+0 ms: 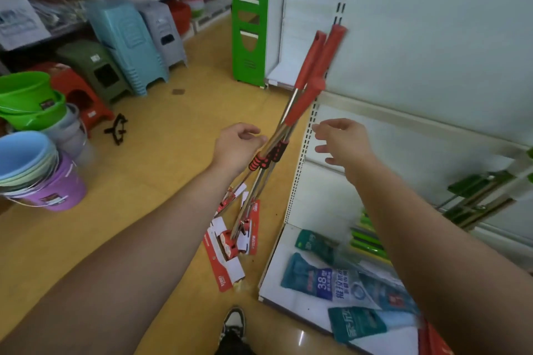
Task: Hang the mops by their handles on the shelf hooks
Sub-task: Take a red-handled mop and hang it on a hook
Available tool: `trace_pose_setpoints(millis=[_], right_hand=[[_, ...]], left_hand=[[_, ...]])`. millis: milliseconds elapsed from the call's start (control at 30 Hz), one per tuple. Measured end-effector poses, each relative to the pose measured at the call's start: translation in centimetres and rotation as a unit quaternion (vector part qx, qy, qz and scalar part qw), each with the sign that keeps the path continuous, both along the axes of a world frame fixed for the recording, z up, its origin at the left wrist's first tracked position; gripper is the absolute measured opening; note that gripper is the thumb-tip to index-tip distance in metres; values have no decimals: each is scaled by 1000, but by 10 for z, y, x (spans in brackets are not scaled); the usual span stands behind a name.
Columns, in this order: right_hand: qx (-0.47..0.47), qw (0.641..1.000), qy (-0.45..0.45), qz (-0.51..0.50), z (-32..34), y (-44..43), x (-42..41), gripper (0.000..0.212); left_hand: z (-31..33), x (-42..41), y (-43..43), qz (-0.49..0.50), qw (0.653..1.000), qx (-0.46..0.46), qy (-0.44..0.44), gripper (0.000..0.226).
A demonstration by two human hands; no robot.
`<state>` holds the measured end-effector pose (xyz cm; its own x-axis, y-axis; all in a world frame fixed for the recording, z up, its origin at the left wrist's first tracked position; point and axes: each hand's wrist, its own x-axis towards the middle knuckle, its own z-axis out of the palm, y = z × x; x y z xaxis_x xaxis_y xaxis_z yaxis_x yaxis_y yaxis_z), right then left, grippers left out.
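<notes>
A yellow-tan floor [150, 170] runs through a shop aisle under dim, even light. A green shelf end panel [248, 17] stands upright at its far side. Left of the panel, stacked plastic stools [129, 43] in blue, grey, olive and red line the floor. Further left of it, nearer the camera, sit nested buckets [31, 153]. Right of the panel rises white shelving [418, 46].

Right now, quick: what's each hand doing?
Left hand: closed around the red-handled mops at their metal shafts, holding them upright.
Right hand: open, fingers spread, holding nothing, just right of the mops.
</notes>
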<state>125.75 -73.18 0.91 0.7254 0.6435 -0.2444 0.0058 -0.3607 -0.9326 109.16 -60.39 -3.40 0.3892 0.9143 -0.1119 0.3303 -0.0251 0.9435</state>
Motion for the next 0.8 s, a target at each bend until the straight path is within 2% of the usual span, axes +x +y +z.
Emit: trace_pose_setpoints(millis=[167, 333, 500, 800], right_hand=[[-20, 998, 18, -48, -8, 50, -19, 49], [-32, 996, 18, -76, -4, 77, -19, 58], [-44, 995, 20, -93, -6, 97, -15, 47], [-56, 992, -6, -109, -19, 123, -21, 25]], left_hand=[[-13, -8, 69, -31, 999, -6, 11, 12], [-16, 6, 97, -81, 996, -14, 22, 12], [-18, 25, 107, -124, 992, -22, 23, 11], [-22, 52, 121, -199, 977, -35, 67, 30]])
